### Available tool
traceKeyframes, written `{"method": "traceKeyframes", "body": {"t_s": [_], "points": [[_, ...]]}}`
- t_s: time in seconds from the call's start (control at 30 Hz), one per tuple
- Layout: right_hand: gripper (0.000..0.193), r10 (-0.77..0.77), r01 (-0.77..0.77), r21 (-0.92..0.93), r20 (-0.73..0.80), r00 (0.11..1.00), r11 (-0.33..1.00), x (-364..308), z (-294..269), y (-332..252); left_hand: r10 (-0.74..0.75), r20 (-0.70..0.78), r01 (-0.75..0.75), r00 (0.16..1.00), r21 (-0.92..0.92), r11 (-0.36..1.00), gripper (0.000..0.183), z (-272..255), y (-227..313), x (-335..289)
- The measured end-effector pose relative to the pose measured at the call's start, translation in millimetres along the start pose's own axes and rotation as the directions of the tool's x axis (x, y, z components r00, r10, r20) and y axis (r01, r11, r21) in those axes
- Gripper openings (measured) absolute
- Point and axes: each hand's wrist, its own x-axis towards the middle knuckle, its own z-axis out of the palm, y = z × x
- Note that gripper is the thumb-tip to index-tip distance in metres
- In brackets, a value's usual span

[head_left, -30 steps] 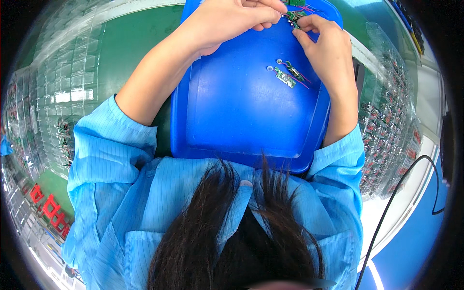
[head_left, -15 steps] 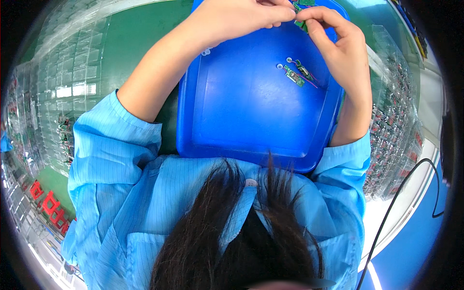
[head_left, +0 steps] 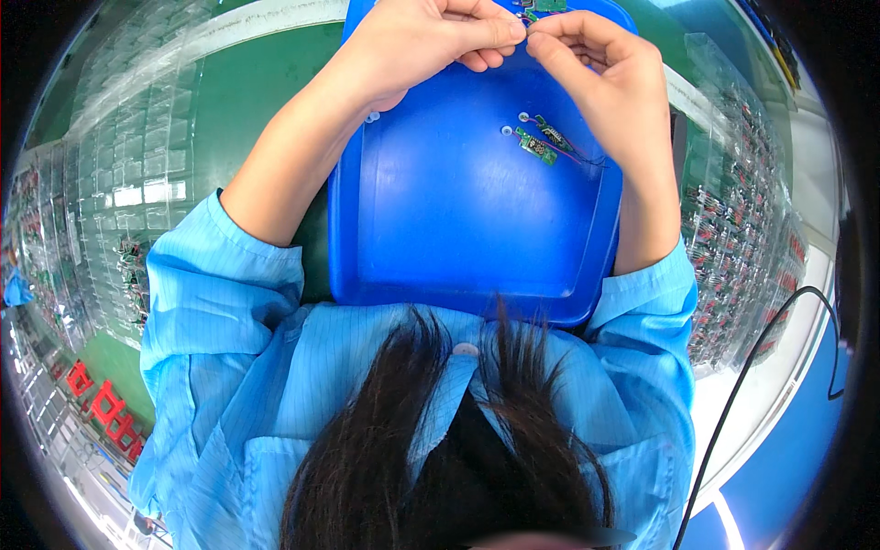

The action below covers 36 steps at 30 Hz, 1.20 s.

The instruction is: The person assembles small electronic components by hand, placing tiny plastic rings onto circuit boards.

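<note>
The left hand point(head_left: 458, 35) and the right hand point(head_left: 600, 60) were held with fingertips nearly touching over the twelve-o'clock end of a blue tray point(head_left: 458, 295). On each, thumb and forefinger were pressed together; what, if anything, was pinched could not be told. A green circuit board point(head_left: 550, 5) was partly seen just beyond, toward twelve o'clock. Two wired circuit boards point(head_left: 537, 148) were laid side by side in the tray at one o'clock. The tray was set on a green counter point(head_left: 247, 82). Clear plastic trays point(head_left: 137, 174) were spread at nine o'clock.
</note>
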Motion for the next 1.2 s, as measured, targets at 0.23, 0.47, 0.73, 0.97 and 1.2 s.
{"method": "traceKeyframes", "body": {"t_s": [0.23,0.47,0.73,0.97,1.2], "points": [[0.005,0.081,-0.082,-0.054,-0.016,0.997,0.995,-7,6,-16,0.093,-0.035,-0.087,0.995,0.149,0.985,0.016,14,0,-8],[0.007,-0.383,0.246,-0.528,-0.166,0.909,0.813,-5,10,-15,0.134,-0.047,-0.131,0.99,0.061,0.989,0.021,16,2,-13],[0.005,-0.001,0.008,0.107,-0.064,0.998,0.994,-3,3,-12,0.485,0.184,-0.422,0.855,-0.295,0.857,0.019,5,-7,1],[0.009,-0.23,0.205,-0.177,-0.134,0.964,0.963,-4,3,4,0.093,-0.024,-0.096,0.995,-0.204,0.974,0.018,12,1,-7],[0.007,-0.487,0.352,-0.507,-0.16,0.858,0.787,-5,9,-5,0.095,-0.028,-0.097,0.995,-0.123,0.988,0.018,15,6,-8]]}}
